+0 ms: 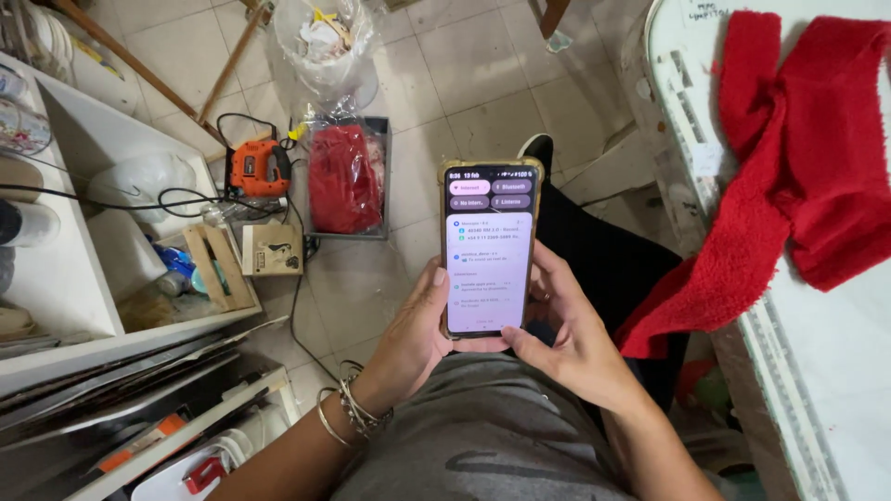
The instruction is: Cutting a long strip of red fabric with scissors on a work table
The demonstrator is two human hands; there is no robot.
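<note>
Both hands grip one phone (488, 249): left hand (418, 334) wraps its edge, right hand (566, 339) cradles beneath. Thumbing could loosen it, dropping it onto the tiled floor (464, 83).

The phone (489, 249) sits at the centre, upright between both hands: the left hand (413, 336) at its seven o'clock, the right hand (566, 334) at its five o'clock. Bracelets (345, 415) ring the left wrist. At the phone's nine o'clock a bag in a tray (345, 178) lies on the floor, with a jigsaw (257, 168) just left of it and a small wooden box (272, 250) below that. At eleven o'clock stands a bin bag (320, 42). At three o'clock a towel (789, 176) hangs over the table (835, 353) edge. Shelves (65, 269) fill the far left.
</note>
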